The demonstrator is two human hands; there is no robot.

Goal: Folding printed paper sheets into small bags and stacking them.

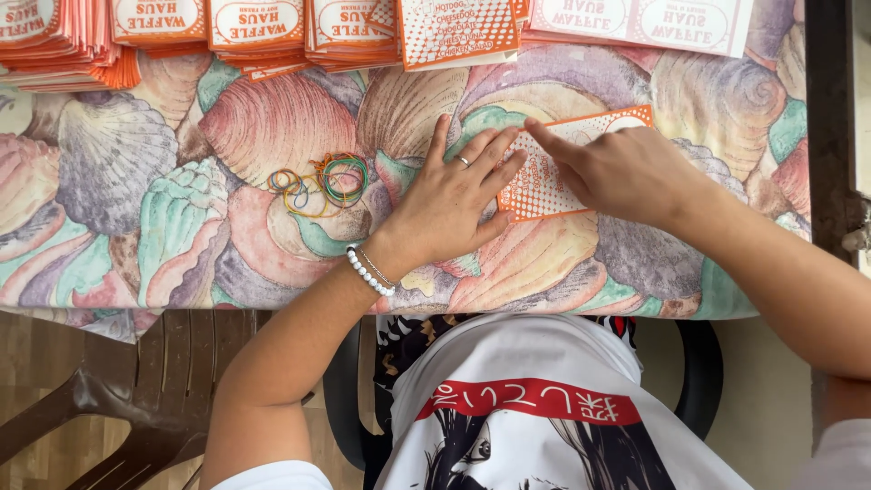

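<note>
A person sits at a table covered with a cloth [136, 181] that has big seashells painted on it in pink, green and purple.

In the middle of the picture, a little to the right, lies a flat orange and white paper sleeve [549, 181] with small dots on it. Both hands are on it. The left hand [454, 200] lies flat and open, fingers spread, pressing down on the left end of the paper sleeve. It grips nothing. It wears a ring, and there is a white bead bracelet [367, 270] on the wrist. The right hand [621, 172] comes in from the right side. Its pointing finger is stretched out and pushes on the top edge of the paper sleeve, close to the left hand's fingertips. The other fingers are curled under, and I cannot tell if they pinch the paper.

To the left of the left hand, near it but not touching, sits a small heap of rubber bands [319, 181] in green, orange, yellow and blue.

Along the top of the picture run stacks of orange paper sleeves [82, 41], from the upper left past the middle. In the upper right lie paler ones [640, 23].

In the lower left, under the table's edge, is a brown plastic chair [145, 390]. At the bottom is the person's white shirt [535, 408] with a red stripe.
</note>
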